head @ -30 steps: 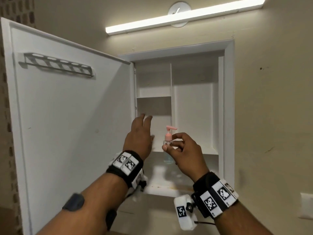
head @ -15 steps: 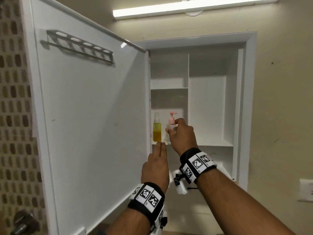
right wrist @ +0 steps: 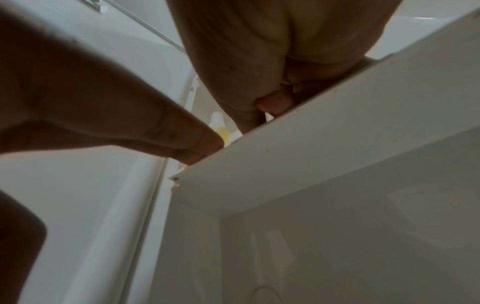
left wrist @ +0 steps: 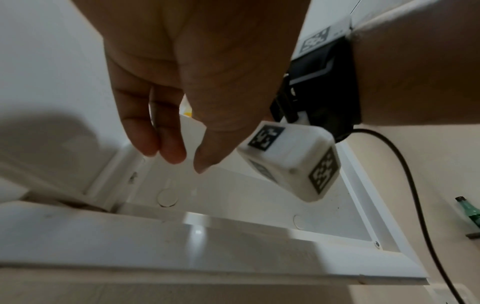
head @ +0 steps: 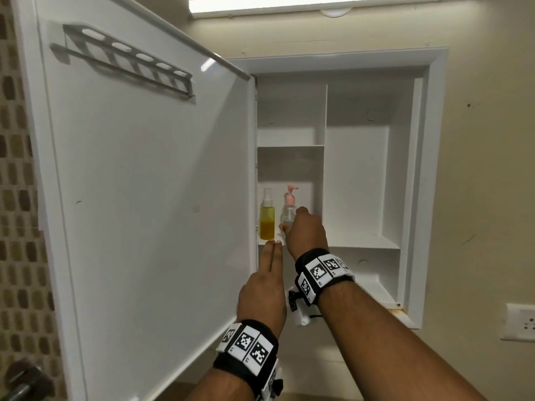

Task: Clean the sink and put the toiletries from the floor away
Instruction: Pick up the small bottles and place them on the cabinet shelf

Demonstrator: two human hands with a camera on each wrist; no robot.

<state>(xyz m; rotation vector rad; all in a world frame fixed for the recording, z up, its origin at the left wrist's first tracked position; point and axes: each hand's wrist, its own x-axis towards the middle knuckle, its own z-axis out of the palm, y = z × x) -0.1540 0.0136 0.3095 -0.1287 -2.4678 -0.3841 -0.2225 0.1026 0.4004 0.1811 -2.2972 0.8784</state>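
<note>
A clear pump bottle (head: 289, 208) with a pink top stands on the middle shelf (head: 362, 241) of the open wall cabinet. My right hand (head: 293, 221) grips its lower body, thumb on the left and fingers curled round the right. Just to its left stands a yellow spray bottle (head: 267, 221), which also shows in the right wrist view (right wrist: 221, 131). My left hand (head: 272, 256) is below the shelf's front edge with straight fingers, the fingertips (head: 274, 243) touching that edge under the yellow bottle. It holds nothing (left wrist: 176, 152).
The white cabinet door (head: 144, 183) hangs open at the left and carries a metal holder rack (head: 124, 62). The cabinet's right compartment (head: 359, 183) and top left shelf (head: 289, 134) show nothing. A wall socket (head: 521, 322) sits at the right. A green bottle (left wrist: 467, 214) appears far off.
My right hand carried the pump bottle from in front of the cabinet onto the shelf beside the yellow bottle. My left hand withdrew from inside the cabinet down to the shelf edge.
</note>
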